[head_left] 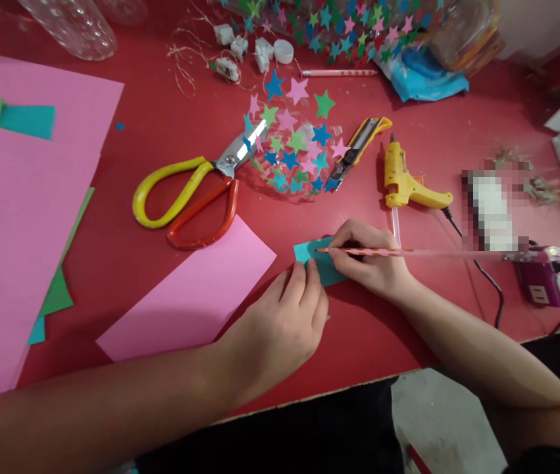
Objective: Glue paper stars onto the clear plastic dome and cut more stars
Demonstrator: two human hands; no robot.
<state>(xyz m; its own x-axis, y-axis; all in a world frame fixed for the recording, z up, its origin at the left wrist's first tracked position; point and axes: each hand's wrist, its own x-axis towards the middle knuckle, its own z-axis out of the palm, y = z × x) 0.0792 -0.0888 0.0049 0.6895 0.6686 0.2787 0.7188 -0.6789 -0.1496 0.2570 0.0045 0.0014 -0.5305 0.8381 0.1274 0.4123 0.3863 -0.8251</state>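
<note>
My right hand [371, 260] is closed round a pink patterned pencil [383, 251], its tip against a small blue paper strip [304, 251] on the red table. The pencil's far end is blurred. Bent and close together, the fingers of my left hand [284, 309] hold down the strip's near left side; that thumb is hidden. A pink paper piece [191, 296] lies left of the strip, partly under my left forearm. Beyond it rest scissors [205, 178] with one yellow and one red handle. Ahead of my hands stands a clear plastic piece [304, 131] covered with coloured paper stars.
A yellow box cutter [363, 145] and yellow glue gun [403, 178] lie ahead on the right, cords trailing to a purple power adapter [546, 280]. Pink sheets [18, 217] cover the left side. Another pencil [339, 72] and wire lights [228, 66] are at the back.
</note>
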